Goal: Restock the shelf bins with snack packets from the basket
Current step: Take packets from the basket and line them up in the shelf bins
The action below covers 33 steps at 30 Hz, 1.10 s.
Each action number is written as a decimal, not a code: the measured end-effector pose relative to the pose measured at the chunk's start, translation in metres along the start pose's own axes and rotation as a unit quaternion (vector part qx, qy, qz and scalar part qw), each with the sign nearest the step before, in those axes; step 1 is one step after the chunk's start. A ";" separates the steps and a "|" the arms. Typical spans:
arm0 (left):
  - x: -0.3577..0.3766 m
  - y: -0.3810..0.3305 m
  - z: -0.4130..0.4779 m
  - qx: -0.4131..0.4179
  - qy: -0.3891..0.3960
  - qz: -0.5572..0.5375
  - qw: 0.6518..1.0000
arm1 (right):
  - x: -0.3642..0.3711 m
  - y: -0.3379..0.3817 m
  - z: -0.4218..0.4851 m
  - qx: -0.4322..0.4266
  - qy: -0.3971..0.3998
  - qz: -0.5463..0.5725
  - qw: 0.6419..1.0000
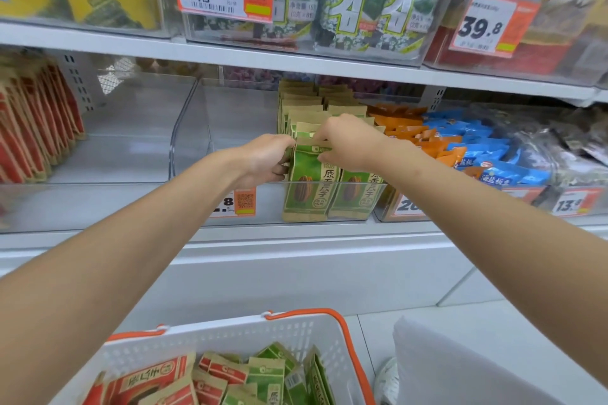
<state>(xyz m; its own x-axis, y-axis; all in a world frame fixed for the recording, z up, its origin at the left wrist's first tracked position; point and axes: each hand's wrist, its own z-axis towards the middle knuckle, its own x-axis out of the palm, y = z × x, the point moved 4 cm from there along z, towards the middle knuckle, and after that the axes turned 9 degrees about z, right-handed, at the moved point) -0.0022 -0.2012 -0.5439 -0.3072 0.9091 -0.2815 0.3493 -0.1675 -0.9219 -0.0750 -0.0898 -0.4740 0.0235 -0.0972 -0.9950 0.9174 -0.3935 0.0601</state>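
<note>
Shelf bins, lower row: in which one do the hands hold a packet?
The bin of green packets; the left hand and right hand grip one there. Neighbours hold red packets and orange packets.

The left forearm (pixel 148 223) and the right forearm (pixel 477 207) are uncovered along all the length that shows, from the near edge to the wrists. The left hand (pixel 263 158) and the right hand (pixel 348 141) are bare as well. At the near right is a smooth, pale grey trouser leg (pixel 460 365). Just left of it is part of a white shoe (pixel 388 378), too blurred for detail.
</note>
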 end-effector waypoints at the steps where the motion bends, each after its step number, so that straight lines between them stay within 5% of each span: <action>1: -0.001 0.001 0.001 -0.002 0.000 -0.009 1.000 | 0.003 0.003 0.001 -0.003 0.005 -0.012 1.000; 7: -0.006 0.004 -0.002 -0.022 -0.023 -0.035 0.999 | -0.003 0.010 -0.002 -0.009 -0.017 -0.046 0.999; 13: 0.009 -0.001 0.004 -0.038 -0.126 -0.184 0.974 | -0.003 -0.003 -0.017 -0.010 -0.160 0.019 0.987; 19: 0.026 0.000 0.051 -0.043 -0.122 -0.195 0.972 | 0.030 -0.014 -0.041 0.004 -0.290 0.087 0.953; 28: 0.031 -0.016 0.018 -0.035 -0.099 -0.200 0.974 | 0.052 -0.014 -0.060 0.054 -0.354 0.099 0.928; 33: 0.029 -0.011 0.032 -0.027 -0.083 -0.181 0.980 | 0.069 -0.011 -0.065 0.062 -0.315 0.101 0.942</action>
<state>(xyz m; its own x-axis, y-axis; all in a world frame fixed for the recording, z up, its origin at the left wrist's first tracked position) -0.0432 -0.1848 -0.5501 -0.5579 0.8297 0.0169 0.2369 0.1788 -0.9550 -0.0570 -0.0325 -0.5484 -0.0841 -0.6888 -0.7201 0.8656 -0.4085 0.2896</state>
